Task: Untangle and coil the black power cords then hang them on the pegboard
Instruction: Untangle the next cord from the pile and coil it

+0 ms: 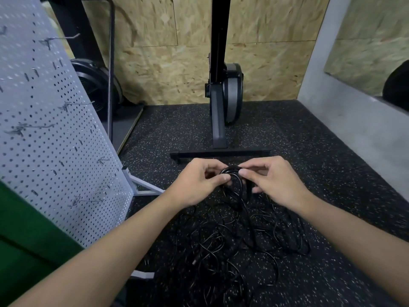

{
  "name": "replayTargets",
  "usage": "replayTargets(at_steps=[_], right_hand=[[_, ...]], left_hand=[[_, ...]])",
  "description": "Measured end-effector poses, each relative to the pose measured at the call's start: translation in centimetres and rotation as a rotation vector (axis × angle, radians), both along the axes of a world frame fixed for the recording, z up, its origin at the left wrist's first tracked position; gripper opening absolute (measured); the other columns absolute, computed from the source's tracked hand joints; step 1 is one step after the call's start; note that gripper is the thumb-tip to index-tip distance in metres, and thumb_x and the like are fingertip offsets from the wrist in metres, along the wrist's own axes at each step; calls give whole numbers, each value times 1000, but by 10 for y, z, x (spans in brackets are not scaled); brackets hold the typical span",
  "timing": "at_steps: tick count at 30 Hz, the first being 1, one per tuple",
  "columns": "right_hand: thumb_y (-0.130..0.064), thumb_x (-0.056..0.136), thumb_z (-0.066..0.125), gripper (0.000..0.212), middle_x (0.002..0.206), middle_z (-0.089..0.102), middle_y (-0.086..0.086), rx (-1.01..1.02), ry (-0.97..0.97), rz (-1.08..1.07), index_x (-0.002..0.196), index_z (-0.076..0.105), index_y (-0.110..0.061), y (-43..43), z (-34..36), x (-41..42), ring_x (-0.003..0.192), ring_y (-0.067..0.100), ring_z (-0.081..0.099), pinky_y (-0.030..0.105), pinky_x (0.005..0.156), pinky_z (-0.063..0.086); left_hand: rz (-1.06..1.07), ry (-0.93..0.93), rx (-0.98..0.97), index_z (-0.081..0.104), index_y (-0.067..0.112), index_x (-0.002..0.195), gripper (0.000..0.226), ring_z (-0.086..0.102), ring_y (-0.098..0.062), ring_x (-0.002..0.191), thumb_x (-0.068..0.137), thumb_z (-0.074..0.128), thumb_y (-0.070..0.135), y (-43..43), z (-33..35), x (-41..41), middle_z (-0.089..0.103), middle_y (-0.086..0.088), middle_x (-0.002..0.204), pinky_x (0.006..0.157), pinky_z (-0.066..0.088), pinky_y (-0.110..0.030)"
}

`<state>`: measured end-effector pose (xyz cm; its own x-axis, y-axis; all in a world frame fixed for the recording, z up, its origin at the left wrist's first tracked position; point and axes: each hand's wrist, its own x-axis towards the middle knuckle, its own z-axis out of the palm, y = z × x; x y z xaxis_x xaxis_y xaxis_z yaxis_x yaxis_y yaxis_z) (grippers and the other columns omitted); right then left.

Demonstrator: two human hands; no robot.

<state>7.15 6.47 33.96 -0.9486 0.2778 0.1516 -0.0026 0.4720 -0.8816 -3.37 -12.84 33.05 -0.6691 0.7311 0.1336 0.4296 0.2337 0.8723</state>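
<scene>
The black power cords (239, 244) lie in a loose tangle on the speckled rubber floor (336, 178), near centre, between the person's 2 forearms. From the far edge of the tangle a bunch of loops (232, 172) is lifted above the pile, with strands trailing down into it. Both hands meet on that bunch. The left hand (194, 185) pinches it from the left with thumb and curled fingers, and the right hand (276, 182) pinches it from the right, so the fingertips are almost touching. A small plug end (195, 261) shows at the left side of the pile.

To the left stands the grey pegboard (44, 134), tilted in this view, with several bare wire hooks (77, 104) sticking out. Its pale frame foot (146, 191) rests on the floor just left of the left wrist. Something green (26, 229) fills the near left corner. Beyond the hands, a black upright exercise machine (223, 96) stands against a chipboard wall (166, 63).
</scene>
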Motion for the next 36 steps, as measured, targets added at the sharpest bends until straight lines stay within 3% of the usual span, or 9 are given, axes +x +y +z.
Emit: replayTargets(at_steps=[6, 9, 15, 20, 24, 27, 29, 32, 36], right_hand=[[-17, 98, 71, 16, 89, 78, -4, -43, -10, -28, 97, 75, -32, 1, -3, 3, 90, 13, 76, 36, 70, 66], [-14, 100, 68, 21, 89, 76, -2, -84, 35, -81, 93, 73, -33, 3, 0, 3, 90, 13, 75, 35, 70, 66], [-9, 103, 62, 24, 90, 74, -2, -101, 52, -65, 100, 74, -30, 3, 0, 5, 91, 11, 74, 36, 74, 66], [-8, 104, 60, 22, 95, 75, 0, -135, 80, -41, 105, 74, -25, 3, 2, 10, 95, 13, 74, 35, 76, 65], [-9, 103, 61, 21, 97, 75, 4, -159, 109, -74, 106, 73, -26, 6, -1, 13, 95, 14, 75, 35, 75, 65], [-9, 103, 62, 22, 96, 74, 6, -179, 140, -104, 103, 72, -28, 7, 0, 12, 94, 17, 75, 33, 72, 65], [-9, 103, 63, 22, 96, 74, 6, -190, 160, -117, 102, 71, -29, 6, 1, 10, 95, 18, 75, 31, 71, 64], [-12, 104, 61, 19, 94, 72, -1, 29, 220, -144, 110, 73, -27, 11, 1, 10, 90, 10, 70, 21, 77, 58], [-14, 107, 55, 22, 90, 60, -3, 447, 238, -132, 123, 70, -15, 33, -4, 9, 82, 5, 56, 10, 74, 39]], left_hand=[[20, -298, 149, 73, 25, 124, 26, 70, -15, 115, 102, 65, 13, 5, -9, 14, 76, 2, 121, 106, 53, -40], [-7, -627, 258, 63, 32, 137, 41, 71, -19, 108, 97, 57, 26, 12, -6, 23, 72, -4, 132, 91, 56, -36], [235, -468, 266, 64, 19, 125, 24, 77, -29, 99, 102, 67, 29, 17, -11, 21, 75, -14, 119, 94, 61, -45], [407, -634, 211, 33, 24, 157, 73, 79, -30, 85, 98, 65, 53, 15, -19, 13, 63, -17, 130, 80, 65, -41], [271, -760, -14, 57, 8, 131, 86, 78, -32, 99, 91, 38, 82, 18, -19, 21, 79, -17, 106, 87, 61, -44], [-47, -600, -235, 68, 19, 125, 95, 72, -19, 112, 88, 17, 90, 18, -17, 30, 80, -2, 109, 94, 48, -37], [-148, -437, -316, 72, 20, 121, 82, 71, -11, 102, 89, 37, 87, 17, -23, 32, 81, -4, 104, 94, 45, -35], [-108, -218, -359, 75, 18, 97, 37, 64, -6, 66, 103, 59, 52, 14, -35, 25, 78, -7, 80, 68, 44, -25], [104, -23, -273, 70, 22, 84, 34, 42, -10, 46, 108, 54, 41, 0, -37, 6, 50, 9, 54, 49, 31, -28]])
